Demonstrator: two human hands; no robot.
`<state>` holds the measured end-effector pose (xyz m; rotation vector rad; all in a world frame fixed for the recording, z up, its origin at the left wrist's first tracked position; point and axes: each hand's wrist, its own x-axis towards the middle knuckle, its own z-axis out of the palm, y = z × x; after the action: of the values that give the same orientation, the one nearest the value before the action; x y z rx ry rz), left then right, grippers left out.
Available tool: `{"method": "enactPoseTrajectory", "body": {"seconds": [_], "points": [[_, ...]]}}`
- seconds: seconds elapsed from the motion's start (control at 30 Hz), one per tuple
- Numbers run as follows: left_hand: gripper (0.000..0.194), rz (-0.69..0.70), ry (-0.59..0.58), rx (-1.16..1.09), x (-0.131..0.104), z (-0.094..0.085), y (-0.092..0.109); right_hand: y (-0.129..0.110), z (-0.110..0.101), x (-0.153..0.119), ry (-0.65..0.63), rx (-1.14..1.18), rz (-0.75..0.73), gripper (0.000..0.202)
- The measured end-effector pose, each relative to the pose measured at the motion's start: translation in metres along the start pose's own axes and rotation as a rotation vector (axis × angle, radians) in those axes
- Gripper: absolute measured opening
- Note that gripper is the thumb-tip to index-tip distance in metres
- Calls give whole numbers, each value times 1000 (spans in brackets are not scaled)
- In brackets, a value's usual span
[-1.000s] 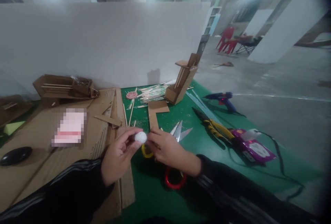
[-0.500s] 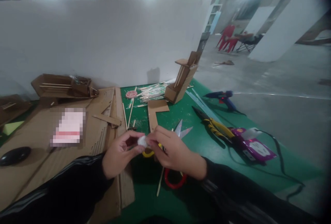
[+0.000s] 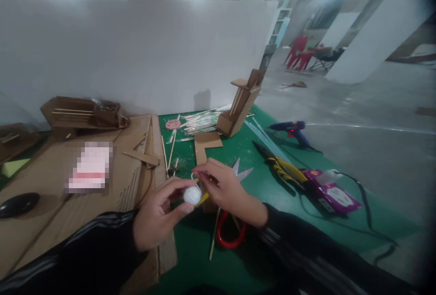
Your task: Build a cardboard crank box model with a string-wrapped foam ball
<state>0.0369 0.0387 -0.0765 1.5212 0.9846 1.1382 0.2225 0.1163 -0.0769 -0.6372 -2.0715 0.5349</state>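
Observation:
A small round white ball (image 3: pixel 192 195), which looks like wound thread or tape, is pinched between the thumb and fingers of my left hand (image 3: pixel 160 213). Just to its upper right, my right hand (image 3: pixel 223 188) has its fingertips pressed together on a thin white strand (image 3: pixel 193 176) near the ball. Below and behind my right hand lie scissors with a red handle (image 3: pixel 231 236) and silvery blades (image 3: pixel 242 171). Something yellow shows between my hands, partly hidden. An angled piece of cardboard (image 3: pixel 208 139) lies just beyond my fingers.
Cardboard sheets (image 3: pixel 143 149) cover the left side, with a black mouse-like object (image 3: pixel 19 205). A cardboard structure (image 3: pixel 238 104) stands by wrapped sticks (image 3: pixel 202 121). Pliers (image 3: pixel 289 167), a blue glue gun (image 3: pixel 291 127) and a purple power strip (image 3: pixel 334 192) lie right.
My right hand has moved slightly up, its fingertips now apart from the ball. My left hand has shifted slightly down, and the ball shows more fully.

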Motion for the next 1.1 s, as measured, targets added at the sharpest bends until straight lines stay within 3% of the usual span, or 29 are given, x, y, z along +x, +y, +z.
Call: {"method": "enactPoseTrajectory", "body": {"seconds": [0.1, 0.23, 0.33, 0.43, 0.57, 0.8, 1.0, 1.1], "points": [[27, 29, 75, 36, 1, -4, 5, 2, 0, -2, -69, -13, 8, 13], [30, 27, 272, 47, 7, -13, 7, 2, -1, -6, -233, -36, -12, 15], [33, 42, 378, 51, 16, -21, 2, -4, -4, -7, -322, -44, -48, 16], [38, 19, 412, 22, 25, -29, -7, -13, -9, -6, -372, -18, -96, 16], [43, -27, 402, 0, 32, -35, -16, -20, -14, -5, -365, 73, -121, 16], [41, -114, 261, -120, 26, -34, -17, -7, -15, -2, -230, -71, 94, 14], [34, -148, 206, -234, 18, -26, -20, -13, -10, -7, -253, 31, 193, 59], [34, -153, 158, -265, 18, -21, -17, -19, -4, -10, -274, 155, 189, 65]]}}
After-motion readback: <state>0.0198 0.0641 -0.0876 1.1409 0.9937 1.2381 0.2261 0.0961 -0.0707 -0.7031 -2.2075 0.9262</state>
